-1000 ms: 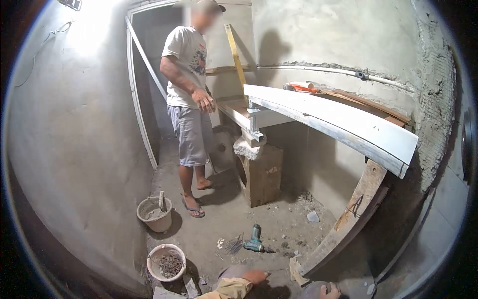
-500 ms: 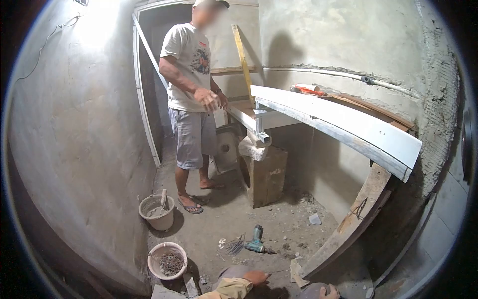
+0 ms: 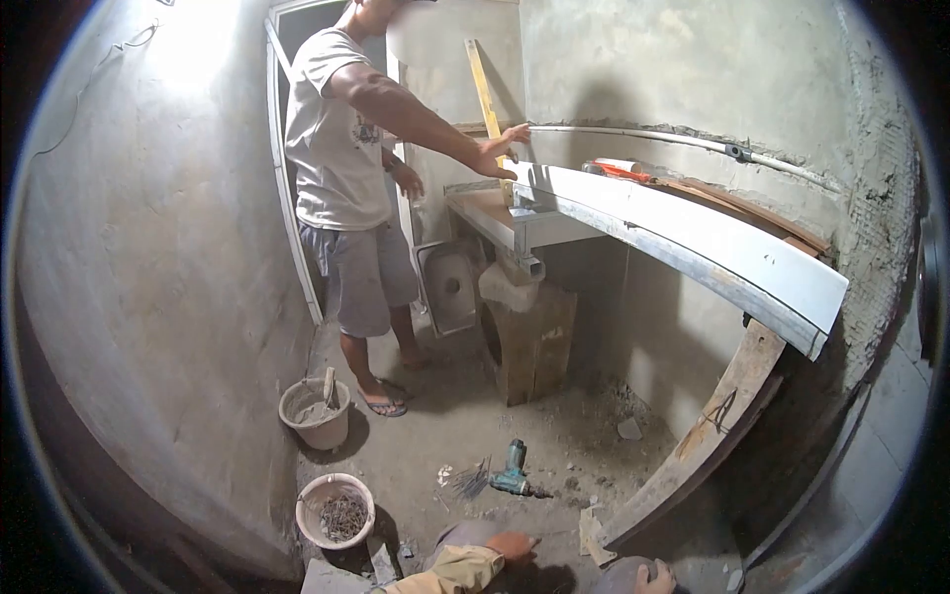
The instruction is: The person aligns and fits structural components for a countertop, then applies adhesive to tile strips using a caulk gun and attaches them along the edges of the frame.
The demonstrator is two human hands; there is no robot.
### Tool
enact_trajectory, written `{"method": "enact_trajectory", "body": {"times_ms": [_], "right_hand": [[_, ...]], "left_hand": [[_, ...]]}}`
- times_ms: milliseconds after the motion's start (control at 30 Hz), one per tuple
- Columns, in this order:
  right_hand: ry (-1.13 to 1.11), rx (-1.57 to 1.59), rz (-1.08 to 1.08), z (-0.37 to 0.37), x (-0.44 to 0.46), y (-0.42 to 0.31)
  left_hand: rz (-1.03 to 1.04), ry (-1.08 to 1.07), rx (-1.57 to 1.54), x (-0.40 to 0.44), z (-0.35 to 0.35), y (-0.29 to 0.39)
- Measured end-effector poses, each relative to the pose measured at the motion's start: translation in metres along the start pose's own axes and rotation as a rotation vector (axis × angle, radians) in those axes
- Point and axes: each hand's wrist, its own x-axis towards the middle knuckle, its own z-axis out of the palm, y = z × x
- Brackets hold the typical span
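My left hand, below a beige sleeve, is at the bottom centre over my grey-clad knee. Its fingers look drawn together; whatever they hold is too small to make out. Partly cut off by the lower edge, my right hand lies on my other knee, fingers apart and holding nothing. Nearest to my left hand, on the floor, are a green drill and a bunch of thin metal pieces. A broken flat piece lies between my hands.
A standing person reaches over the near end of a long white panel. A leaning plank is below the panel. Two buckets stand at left; a boxy support and a sink are behind.
The other person has leaned and stretched an arm rightward to the white panel's end. My hands remain nearly where they were; the view has shifted slightly.
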Motion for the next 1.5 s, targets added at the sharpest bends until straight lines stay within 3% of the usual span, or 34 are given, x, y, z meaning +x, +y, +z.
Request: {"method": "enact_trajectory", "body": {"times_ms": [633,1067,1167,1267,1333,1500], "right_hand": [[0.029,0.049,-0.052,0.008,0.006,0.004],[-0.082,0.043,0.038,-0.008,0.008,-0.015],[-0.085,0.05,0.046,-0.014,0.008,-0.023],[-0.097,0.073,0.07,-0.006,0.009,-0.018],[0.082,0.082,0.022,0.014,0.01,-0.003],[0.032,0.057,0.012,0.021,0.016,0.013]], "left_hand": [[-0.038,0.016,-0.002,0.004,0.0,0.001],[-0.1,0.062,-0.1,0.017,0.018,-0.006],[-0.018,0.091,-0.068,-0.001,-0.002,0.005],[-0.097,-0.047,-0.022,0.004,-0.012,0.008],[-0.076,-0.024,-0.008,0.007,-0.004,0.003],[-0.02,-0.002,0.005,-0.003,-0.013,0.01]]}}
